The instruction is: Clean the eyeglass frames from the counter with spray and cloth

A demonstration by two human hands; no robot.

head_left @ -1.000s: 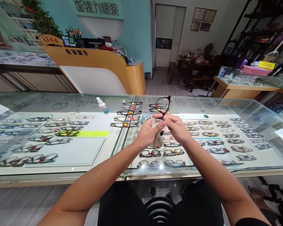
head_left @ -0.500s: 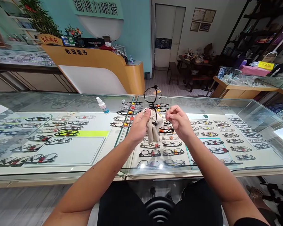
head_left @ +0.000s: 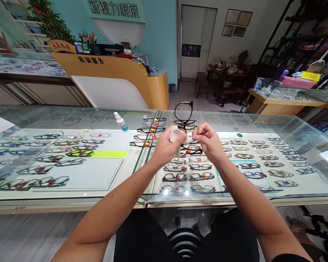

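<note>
L hand (head_left: 168, 145) closed on cloth (head_left: 175, 133) & glasses (head_left: 183, 112), one lens up over glass counter (head_left: 79, 203), R hand (head_left: 207, 141) just right, fingertips together, grip unclear, spray bottle (head_left: 121, 122) well left, twd far edge.

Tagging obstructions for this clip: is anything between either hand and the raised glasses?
Yes, the pale cloth: the left hand holds it against the lower part of the black glasses. Nothing else visible blocks the right hand, close on the other side; whether it touches them is unclear.
</note>
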